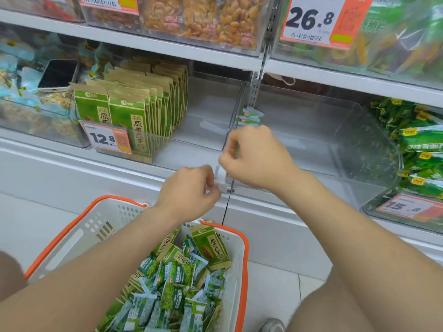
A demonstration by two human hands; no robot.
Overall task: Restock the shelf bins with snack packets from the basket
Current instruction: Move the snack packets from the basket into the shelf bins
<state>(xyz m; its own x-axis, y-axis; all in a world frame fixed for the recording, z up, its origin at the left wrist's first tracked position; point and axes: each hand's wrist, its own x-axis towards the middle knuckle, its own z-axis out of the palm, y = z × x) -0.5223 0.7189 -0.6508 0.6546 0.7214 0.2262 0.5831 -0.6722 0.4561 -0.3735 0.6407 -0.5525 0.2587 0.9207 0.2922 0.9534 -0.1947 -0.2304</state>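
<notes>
Left of the grips, a tag (pixel 105 138) reading "12.8"; above right, "26.8" (pixel 311 17); lower right, "15.8" (pixel 405 207). Both curled, left grip (pixel 187 190) and right grip (pixel 254 156) pinching a white clip (pixel 221 179) on the shelf edge (pixel 107 168). Below them, snack packets (pixel 172 295) in the basket (pixel 72 226).

One wide-angle camera sits on the person's head, facing forward and tilted down. It is close to the shelf (pixel 72 164): clear bins (pixel 311 144) fill the upper half, the basket (pixel 72 238) lies at the bottom edge, and the left hand (pixel 189 190) and right hand (pixel 254 156) meet mid-frame, seemingly at a white clip (pixel 221 178). The margins bow and blur.
</notes>
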